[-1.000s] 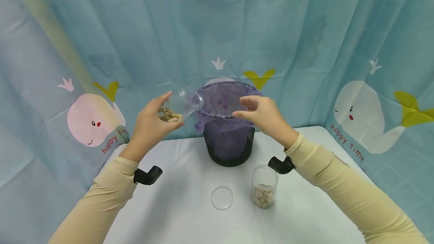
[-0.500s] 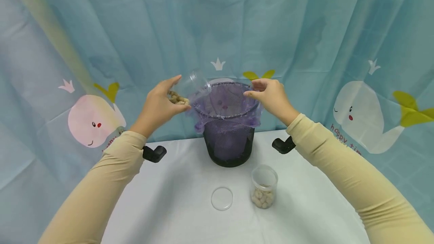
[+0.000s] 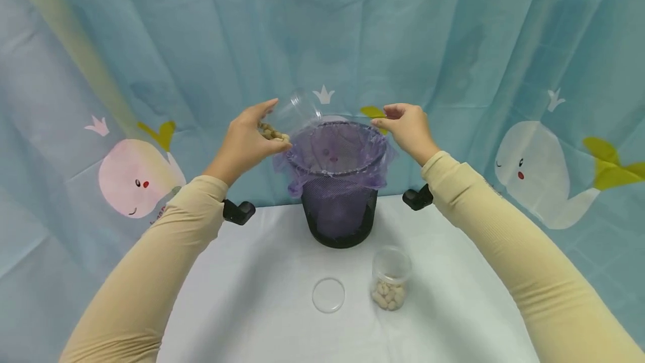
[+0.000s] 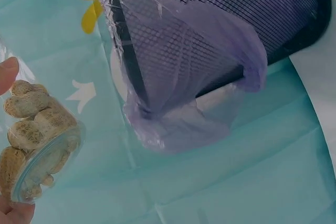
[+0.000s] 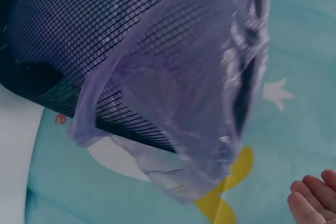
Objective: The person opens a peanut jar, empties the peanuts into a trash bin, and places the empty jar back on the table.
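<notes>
My left hand (image 3: 247, 136) grips a clear plastic jar (image 3: 298, 115) around its base, high at the left of a mesh wastebasket (image 3: 340, 217). The jar tilts with its mouth toward the basket's rim. Peanuts in their shells (image 3: 274, 134) lie near the jar's base; in the left wrist view the peanuts (image 4: 29, 116) show clearly, with a thumb and a fingertip on the jar. A thin purple bag (image 3: 370, 175) lines the basket and folds over its rim. Above the rim's right side hovers my right hand (image 3: 410, 132), holding nothing, its fingers loosely bent.
A second clear jar (image 3: 392, 268), without a lid, stands on the white table at the front right, with pale nut-like pieces in its lower part. Left of it lies a round clear lid (image 3: 328, 296). A printed blue curtain (image 3: 443, 43) hangs behind the basket.
My left hand has lifted the jar up and to the right, toward the basket's rim. The right hand has risen and moved slightly right. Basket, second jar and lid stay put.
</notes>
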`<state>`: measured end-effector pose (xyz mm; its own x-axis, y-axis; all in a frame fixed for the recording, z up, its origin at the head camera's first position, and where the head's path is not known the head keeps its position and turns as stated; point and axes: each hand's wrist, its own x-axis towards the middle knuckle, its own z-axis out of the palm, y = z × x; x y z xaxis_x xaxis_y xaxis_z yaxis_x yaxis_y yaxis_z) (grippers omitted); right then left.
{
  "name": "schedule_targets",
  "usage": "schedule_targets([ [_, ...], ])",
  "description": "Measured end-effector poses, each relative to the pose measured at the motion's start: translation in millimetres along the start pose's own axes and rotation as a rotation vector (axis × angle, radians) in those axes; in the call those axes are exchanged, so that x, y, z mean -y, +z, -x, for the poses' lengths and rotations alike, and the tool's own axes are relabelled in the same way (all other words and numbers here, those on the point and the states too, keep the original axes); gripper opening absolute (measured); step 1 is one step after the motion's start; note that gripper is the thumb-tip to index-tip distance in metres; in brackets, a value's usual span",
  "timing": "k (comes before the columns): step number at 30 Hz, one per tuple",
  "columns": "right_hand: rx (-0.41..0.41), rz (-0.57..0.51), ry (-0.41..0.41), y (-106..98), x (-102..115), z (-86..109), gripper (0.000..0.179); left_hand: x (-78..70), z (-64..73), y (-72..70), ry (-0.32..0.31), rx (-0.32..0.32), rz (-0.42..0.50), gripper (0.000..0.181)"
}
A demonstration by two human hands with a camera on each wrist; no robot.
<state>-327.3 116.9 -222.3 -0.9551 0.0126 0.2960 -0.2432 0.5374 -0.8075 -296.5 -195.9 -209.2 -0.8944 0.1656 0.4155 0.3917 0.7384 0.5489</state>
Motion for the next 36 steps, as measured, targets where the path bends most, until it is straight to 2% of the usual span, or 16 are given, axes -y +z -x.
schedule_targets([
  [8,-0.033,-0.046,0.044,8.5,-21.2,-12.6,0.057,3.2,-10.9,21.3,-0.001,-0.013,0.083,0.093],
  [13,-0.060,-0.071,0.062,12.7,-33.6,-19.9,0.058,6.6,-16.2,29.8,0.011,-0.026,0.089,0.093],
  [24,-0.045,-0.042,0.114,27.5,-56.7,-21.2,0.053,8.5,-17.1,34.3,0.013,-0.014,0.093,0.091],
  [27,-0.032,-0.047,0.107,33.2,-59.5,-20.1,0.052,10.3,-14.7,36.2,0.010,-0.010,0.083,0.091],
  [36,-0.065,-0.056,0.118,37.8,-62.0,-19.2,0.046,12.4,-13.6,39.1,0.036,-0.022,0.063,0.092],
])
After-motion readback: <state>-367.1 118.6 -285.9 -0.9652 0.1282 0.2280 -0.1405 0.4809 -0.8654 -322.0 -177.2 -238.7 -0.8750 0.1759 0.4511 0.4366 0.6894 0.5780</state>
